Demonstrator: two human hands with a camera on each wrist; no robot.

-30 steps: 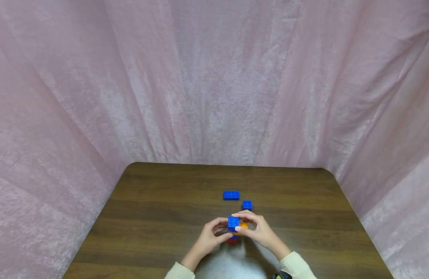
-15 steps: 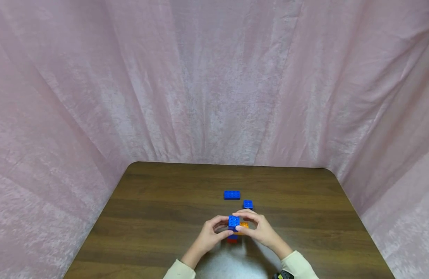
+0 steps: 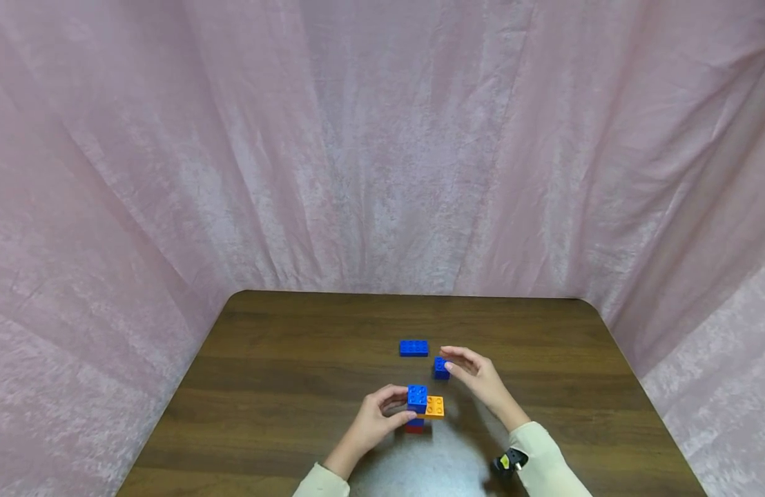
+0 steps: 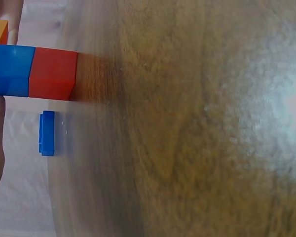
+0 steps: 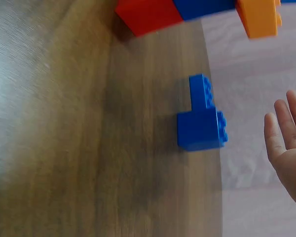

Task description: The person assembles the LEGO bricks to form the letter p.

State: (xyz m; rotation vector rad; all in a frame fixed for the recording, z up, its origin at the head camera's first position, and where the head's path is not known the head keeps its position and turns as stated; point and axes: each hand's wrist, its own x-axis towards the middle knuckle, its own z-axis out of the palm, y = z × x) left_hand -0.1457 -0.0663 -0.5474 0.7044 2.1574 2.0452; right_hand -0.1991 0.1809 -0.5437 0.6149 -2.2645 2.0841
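Note:
A stack of toy building bricks stands upright near the front: a red brick (image 5: 150,17) lowest, then a blue brick (image 4: 11,71), an orange brick (image 3: 436,408) jutting out to the right, and a square blue brick (image 3: 417,399) on top. My left hand (image 3: 373,419) grips this stack from the left between thumb and fingers. Behind it on the table is another square blue brick (image 3: 440,371). My right hand (image 3: 480,382) hovers at that brick with thumb and fingers parted; the right wrist view shows it apart from the brick, holding nothing.
A longer blue brick (image 3: 413,348) lies flat farther back on the wooden table (image 3: 283,386). Pink curtains (image 3: 382,152) hang behind and at both sides of the table. A dark device (image 3: 510,461) sits at my right wrist.
My right hand has let go of the top of the stack and moved back and right to the loose square blue brick. My left hand stays on the stack.

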